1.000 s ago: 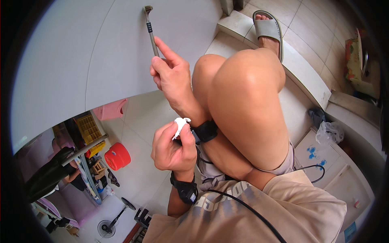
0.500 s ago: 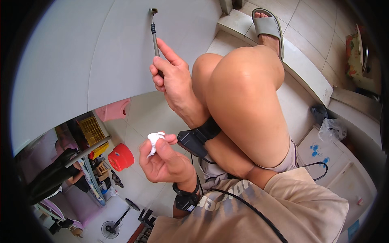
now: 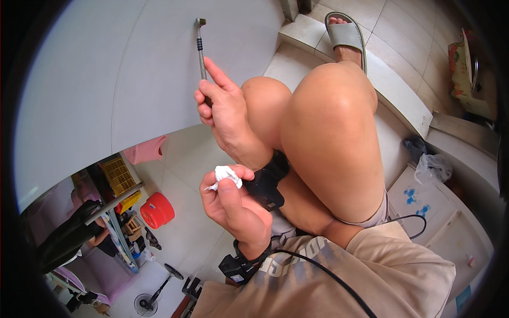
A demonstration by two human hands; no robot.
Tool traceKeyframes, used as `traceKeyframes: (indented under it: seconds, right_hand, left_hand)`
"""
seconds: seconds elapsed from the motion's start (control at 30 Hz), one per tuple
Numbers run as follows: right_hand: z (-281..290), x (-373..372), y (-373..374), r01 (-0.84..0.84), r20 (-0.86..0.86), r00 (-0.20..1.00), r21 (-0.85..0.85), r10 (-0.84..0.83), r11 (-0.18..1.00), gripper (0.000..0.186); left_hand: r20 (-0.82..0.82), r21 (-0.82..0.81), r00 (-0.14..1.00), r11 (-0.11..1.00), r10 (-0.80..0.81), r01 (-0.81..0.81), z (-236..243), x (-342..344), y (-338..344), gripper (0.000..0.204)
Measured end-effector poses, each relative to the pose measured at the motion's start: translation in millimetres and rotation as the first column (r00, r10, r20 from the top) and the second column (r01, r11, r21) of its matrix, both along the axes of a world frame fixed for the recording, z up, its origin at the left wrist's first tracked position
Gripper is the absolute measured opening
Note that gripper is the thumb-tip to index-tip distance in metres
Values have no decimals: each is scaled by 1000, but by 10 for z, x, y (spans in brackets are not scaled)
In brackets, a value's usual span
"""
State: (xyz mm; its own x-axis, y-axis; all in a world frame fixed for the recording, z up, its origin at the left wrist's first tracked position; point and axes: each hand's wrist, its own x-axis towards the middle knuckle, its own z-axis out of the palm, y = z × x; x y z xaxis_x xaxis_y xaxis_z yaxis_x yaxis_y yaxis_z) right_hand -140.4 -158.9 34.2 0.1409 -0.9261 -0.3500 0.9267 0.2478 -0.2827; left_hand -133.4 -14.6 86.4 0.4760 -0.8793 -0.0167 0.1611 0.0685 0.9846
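My right hand (image 3: 225, 108) is closed round the dark grip of a small wire brush (image 3: 201, 61), its index finger stretched along the thin metal handle. The brush points up and away, and its short brass-coloured bristles show in front of a large pale grey panel (image 3: 154, 58). Nearer to me, my left hand (image 3: 236, 209) pinches a crumpled white tissue (image 3: 227, 175) between thumb and fingers. This hand is beside the black device strapped on my right wrist (image 3: 265, 188). Brush and tissue are apart.
My bare knees (image 3: 331, 100) are bent at the right, one foot in a grey slide sandal (image 3: 345, 36) by a tiled step. A red bucket (image 3: 157, 210), yellow crate (image 3: 117, 175), pink stool (image 3: 146, 150) and fan (image 3: 146, 303) stand at the left. A black cable (image 3: 328, 273) crosses my shirt.
My left hand has moved right with the tissue, closer to my right wrist. The brush and right hand have shifted slightly down in view. My knees have spread apart.
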Motion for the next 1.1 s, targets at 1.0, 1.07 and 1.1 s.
traceKeyframes:
  seconds: [1.0, 1.07, 1.1]
  right_hand:
    - [-75, 37, 21, -15, -199, 980, -140, -13, 990, 62]
    - [-59, 55, 23, -30, -189, 982, -140, 3, 990, 62]
    - [-40, 70, 27, -33, -162, 987, -136, 11, 990, 62]
  left_hand:
    - [92, -56, 980, 982, -175, 180, 72, -346, -28, 22]
    - [58, -90, 987, 984, -147, 151, 46, -348, -32, 22]
    - [23, -124, 993, 985, -119, 121, 39, -347, -33, 24]
